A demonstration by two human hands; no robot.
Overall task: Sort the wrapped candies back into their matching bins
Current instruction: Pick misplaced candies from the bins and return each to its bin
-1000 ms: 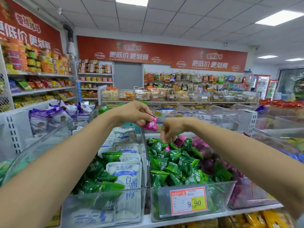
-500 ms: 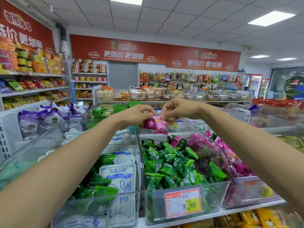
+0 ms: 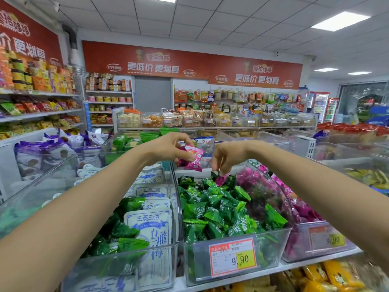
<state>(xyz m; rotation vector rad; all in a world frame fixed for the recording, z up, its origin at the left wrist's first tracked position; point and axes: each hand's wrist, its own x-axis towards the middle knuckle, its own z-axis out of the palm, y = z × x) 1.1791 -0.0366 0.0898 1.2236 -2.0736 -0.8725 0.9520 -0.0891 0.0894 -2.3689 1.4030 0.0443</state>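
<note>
Before, both hands met up high. Now the right hand [image 3: 228,158] has dipped into the clear plastic bin of green candies [image 3: 273,246]. Its fingertips [image 3: 220,171] pinch a small pink wrapped candy [image 3: 222,179] at the back, shiny and tipped on end. The left hand [image 3: 172,148] grips a bunch of pink candy packets [image 3: 194,158]. I think another stray is coming out. It matches the clear bin of pink candies [image 3: 299,247] just beside.

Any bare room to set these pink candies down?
Only a pale bare strip behind the green candies, under the left hand. The green bin, pink bin and white-packet bin are heaped; the right hand crowds the green bin's back.
</note>
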